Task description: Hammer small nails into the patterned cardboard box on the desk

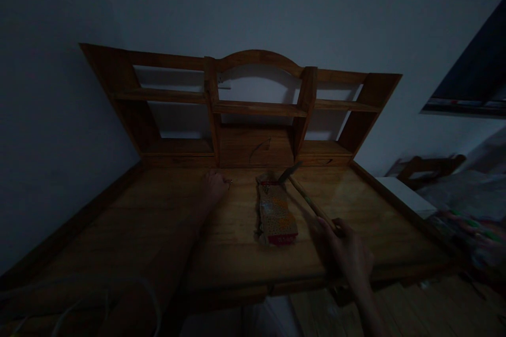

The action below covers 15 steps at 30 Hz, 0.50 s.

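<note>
Hammer: in R hand [350, 247], over the desk [233, 260] right of middle; metal head [290, 171] at the cardboard's far right corner, handle [310, 201] slanting near and right. Head looks a bit raised, but can't tell for sure if it touches.
R hand: fingers closed round the handle toward its near end. Firm but not stiff grip is best; keep wrist loose, head square to whatever it meets.
Cardboard [276, 213]: lies on the desk btwn the hands, long way near-to-far, torn along its left edge, red band at near end. Nothing pins it down, so it could slide or crumple under a knock; best kept flat.
L hand [215, 184]: on the desk, far side, left of the cardboard & apart from it. Fingers bent in, w/ a small shiny bit [230, 181] at the tips; too dark to tell how tightly they close or if they hold it. Keep fingertips well out of the head's path.
Shelf unit [259, 109]: along the desk's far edge, near the head, so small, low swings are safer.
Light: v. dim; worth checking aim first.
</note>
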Available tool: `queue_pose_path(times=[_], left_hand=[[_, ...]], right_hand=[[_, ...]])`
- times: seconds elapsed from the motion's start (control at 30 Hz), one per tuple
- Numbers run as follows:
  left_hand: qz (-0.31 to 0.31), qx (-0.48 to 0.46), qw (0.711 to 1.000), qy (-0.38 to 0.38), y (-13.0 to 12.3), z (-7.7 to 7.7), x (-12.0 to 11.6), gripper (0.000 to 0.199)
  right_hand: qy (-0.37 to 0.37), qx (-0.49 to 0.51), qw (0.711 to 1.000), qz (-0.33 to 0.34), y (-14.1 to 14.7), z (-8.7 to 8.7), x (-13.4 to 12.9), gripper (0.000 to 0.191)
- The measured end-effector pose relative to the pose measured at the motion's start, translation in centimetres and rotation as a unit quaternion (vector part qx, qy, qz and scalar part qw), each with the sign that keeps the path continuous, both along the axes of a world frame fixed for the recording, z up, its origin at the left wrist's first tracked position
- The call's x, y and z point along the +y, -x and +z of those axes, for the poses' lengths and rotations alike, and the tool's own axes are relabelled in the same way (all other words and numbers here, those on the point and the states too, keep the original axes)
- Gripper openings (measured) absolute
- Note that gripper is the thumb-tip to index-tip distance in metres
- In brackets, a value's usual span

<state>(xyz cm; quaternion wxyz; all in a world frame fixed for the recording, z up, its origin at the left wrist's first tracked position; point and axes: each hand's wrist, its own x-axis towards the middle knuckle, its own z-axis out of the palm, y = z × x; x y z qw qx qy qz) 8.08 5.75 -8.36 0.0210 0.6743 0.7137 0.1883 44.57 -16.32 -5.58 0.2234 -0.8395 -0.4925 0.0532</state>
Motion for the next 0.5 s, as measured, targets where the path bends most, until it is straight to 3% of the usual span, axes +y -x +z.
queue_pose_path(times=[0.5], left_hand=[[-0.131, 0.017, 0.989, -0.059, -0.1, -1.7, 1.3, 0.019]], right_hand=[[0.009, 0.04, 0.999, 0.008, -0.3, 0.5, 0.3, 0.048]])
